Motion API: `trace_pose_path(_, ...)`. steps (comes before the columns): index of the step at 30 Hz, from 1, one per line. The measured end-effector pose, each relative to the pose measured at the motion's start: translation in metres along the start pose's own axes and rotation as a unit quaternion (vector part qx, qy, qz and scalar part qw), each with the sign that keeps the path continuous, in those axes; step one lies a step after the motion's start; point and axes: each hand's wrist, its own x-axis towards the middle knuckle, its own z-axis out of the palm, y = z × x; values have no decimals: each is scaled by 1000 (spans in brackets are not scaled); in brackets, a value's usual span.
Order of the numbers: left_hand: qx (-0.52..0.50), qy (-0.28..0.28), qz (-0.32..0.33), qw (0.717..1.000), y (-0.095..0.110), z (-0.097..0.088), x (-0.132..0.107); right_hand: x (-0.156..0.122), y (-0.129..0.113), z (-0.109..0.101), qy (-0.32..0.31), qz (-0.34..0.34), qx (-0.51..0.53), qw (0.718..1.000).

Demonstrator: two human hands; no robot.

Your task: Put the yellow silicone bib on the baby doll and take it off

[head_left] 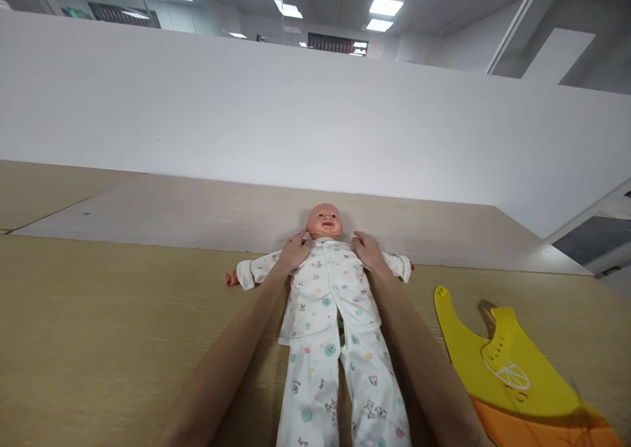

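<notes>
A baby doll (324,223) lies on its back, head at the far end, arms spread sideways. It wears a white pajama top (320,289) and matching pants (315,388), both printed with small colored figures. My left hand (296,251) rests at the doll's shoulder on the left, its fingers extended beside the neck. On the opposite shoulder lies my right hand (369,250), fingers reaching just past the cloth. Neither hand visibly grips anything, though the undersides of the fingers are hidden. The top is closed at the collar and parts lower down.
A yellow bib (535,381) with a citrus slice print and an orange pocket (507,424) lies at the right on the wooden table (123,342). Beyond a paler strip (197,210), a white partition (276,118) rises behind the doll.
</notes>
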Motion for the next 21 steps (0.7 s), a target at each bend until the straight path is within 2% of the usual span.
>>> trace_pose_path(3,9,7,15,1000,-8,-2,-8,-17,12,-18,4,-7,-49,999)
trace_pose_path(7,71,92,81,990,-28,-3,-34,-37,36,-40,14,4,-107,994)
trace_pose_path(11,187,160,132,960,-47,-5,-58,-49,51,-44,35,6,-163,986)
trace_pose_path(15,273,183,197,924,-57,-8,-55,-57,52,-39,72,0,-203,977)
trace_pose_path(18,271,173,229,919,-61,-11,-45,-61,52,-37,94,-7,-219,971)
trace_pose_path(21,250,158,238,925,-62,-14,-39,-62,52,-36,104,-12,-226,968)
